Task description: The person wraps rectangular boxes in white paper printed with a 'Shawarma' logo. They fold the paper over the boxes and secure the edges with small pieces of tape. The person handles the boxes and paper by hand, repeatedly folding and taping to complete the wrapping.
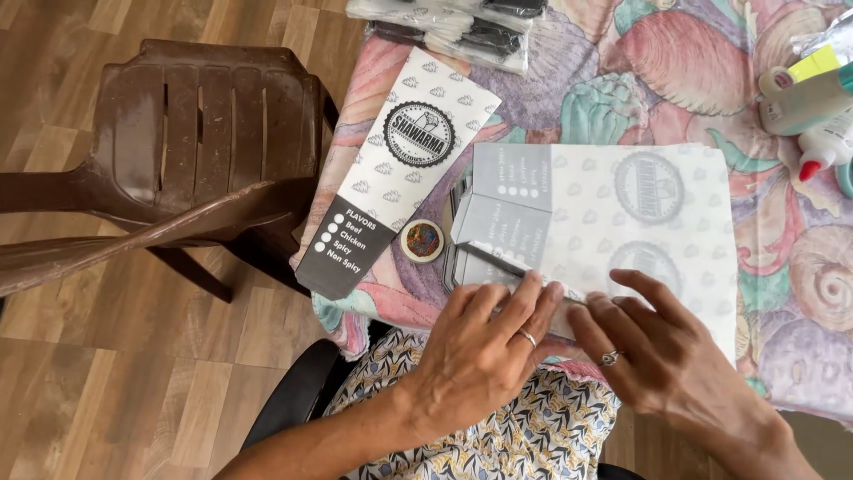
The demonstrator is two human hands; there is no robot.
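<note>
Both hands, the left hand [484,342] and right hand [653,342], press flat with fingers spread on a printed paper sheet [622,231] at the table's [800,293] near edge. A finished paper sleeve [400,169] lies toward the left edge, a small round tin [422,240] just beside it.

The near edge of the stack of printed paper sleeves [613,213] lay hidden under the left hand [475,351] and right hand [662,351]. Right of that stack, the glue bottle [822,151] ran off the frame. Beyond the stack, bundled packets [471,27] were cut by the top edge.
</note>
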